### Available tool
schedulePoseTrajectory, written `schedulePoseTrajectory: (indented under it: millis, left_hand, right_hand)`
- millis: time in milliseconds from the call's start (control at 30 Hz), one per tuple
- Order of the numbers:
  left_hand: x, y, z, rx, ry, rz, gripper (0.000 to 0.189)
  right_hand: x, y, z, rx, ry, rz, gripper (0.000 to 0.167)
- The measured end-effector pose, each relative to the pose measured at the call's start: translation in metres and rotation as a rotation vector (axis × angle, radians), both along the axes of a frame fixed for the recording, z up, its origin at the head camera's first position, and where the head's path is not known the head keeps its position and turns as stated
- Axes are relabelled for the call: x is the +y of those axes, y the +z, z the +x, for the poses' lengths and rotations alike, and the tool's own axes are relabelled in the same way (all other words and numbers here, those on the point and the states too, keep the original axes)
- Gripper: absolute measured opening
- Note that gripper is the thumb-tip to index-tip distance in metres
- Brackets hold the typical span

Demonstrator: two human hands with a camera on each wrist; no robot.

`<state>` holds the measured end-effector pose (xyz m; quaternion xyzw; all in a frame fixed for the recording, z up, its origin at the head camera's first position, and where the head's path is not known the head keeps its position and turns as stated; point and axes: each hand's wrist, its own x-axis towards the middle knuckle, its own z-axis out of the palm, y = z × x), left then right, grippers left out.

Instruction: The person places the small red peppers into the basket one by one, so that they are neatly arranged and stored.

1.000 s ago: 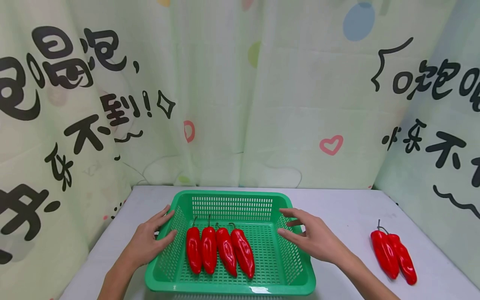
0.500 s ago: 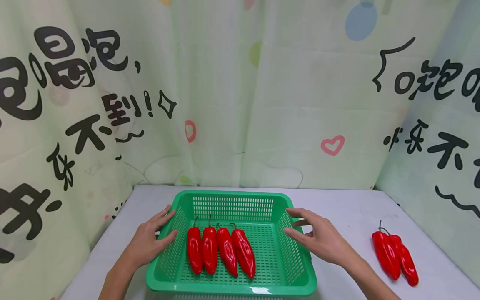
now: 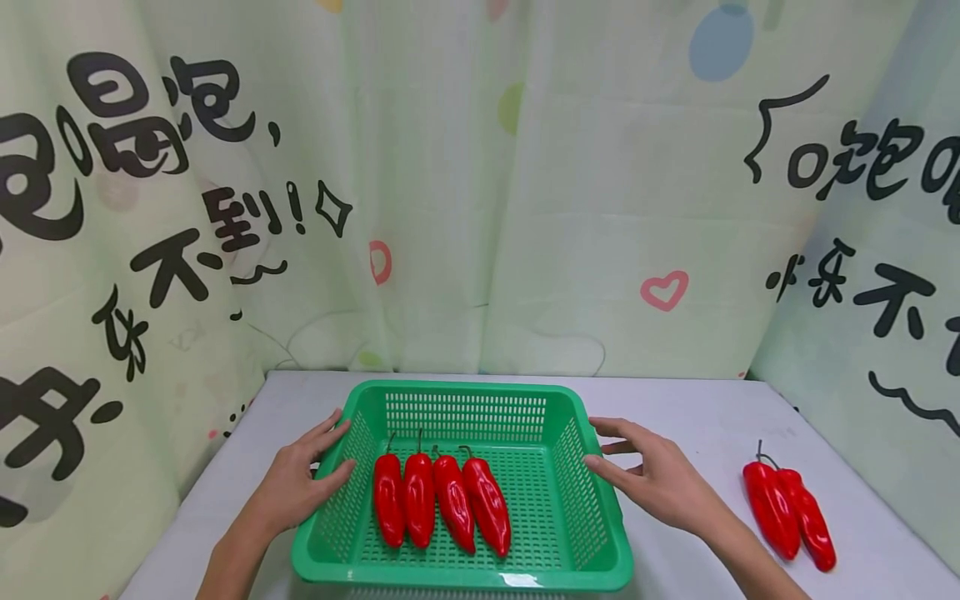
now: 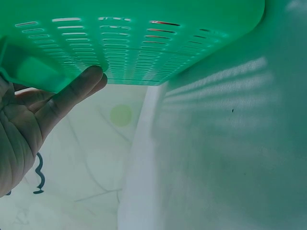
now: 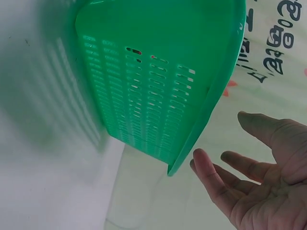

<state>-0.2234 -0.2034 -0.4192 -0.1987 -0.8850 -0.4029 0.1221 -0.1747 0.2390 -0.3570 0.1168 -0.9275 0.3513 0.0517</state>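
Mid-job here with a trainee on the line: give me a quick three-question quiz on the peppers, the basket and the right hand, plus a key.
1. How many red peppers lie in the green basket?
2. Where on the table do the other two peppers lie, seen from the head camera?
A) Left of the basket
B) Right of the basket
C) Behind the basket
3. True or false: the right hand holds a pepper.

Key:
1. Four.
2. B.
3. False; the right hand has no pepper in its fingers and is near the basket's right side.
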Motion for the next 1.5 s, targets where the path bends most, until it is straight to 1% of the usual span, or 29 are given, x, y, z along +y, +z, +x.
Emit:
schedulePoseTrajectory:
  millis: [167,367,700,900,1233,1367,1500]
  left_hand:
    - [0.0,0.0,0.001,-0.004,0.002,-0.001,0.058]
    - [-0.001,0.002,0.003,0.001,-0.002,0.001,0.057]
    - [0.0,0.0,0.002,0.004,-0.001,0.001,0.058]
    - [-0.002,0.001,0.004,-0.002,-0.001,0.001,0.057]
    - [-0.001,0.0,0.002,0.001,-0.002,-0.005,0.058]
    - [0.0,0.0,0.002,-0.001,0.001,-0.006,0.058]
    - [0.0,-0.001,0.001,0.002,0.003,-0.004,0.058]
  right_hand:
    - [0.004,-0.001,0.001,0.011,-0.023,0.026,0.06]
    - [0.009,-0.002,0.002,-0.008,-0.052,0.042,0.062]
    - [0.02,-0.003,0.002,-0.009,-0.084,0.056,0.064]
    - [0.025,-0.004,0.002,-0.004,-0.101,0.059,0.063]
    - [0.039,-0.008,0.005,-0.054,-0.147,0.052,0.068]
    - [0.044,-0.009,0.005,-0.066,-0.162,0.062,0.072]
    - [0.048,-0.009,0.005,-0.08,-0.174,0.071,0.072]
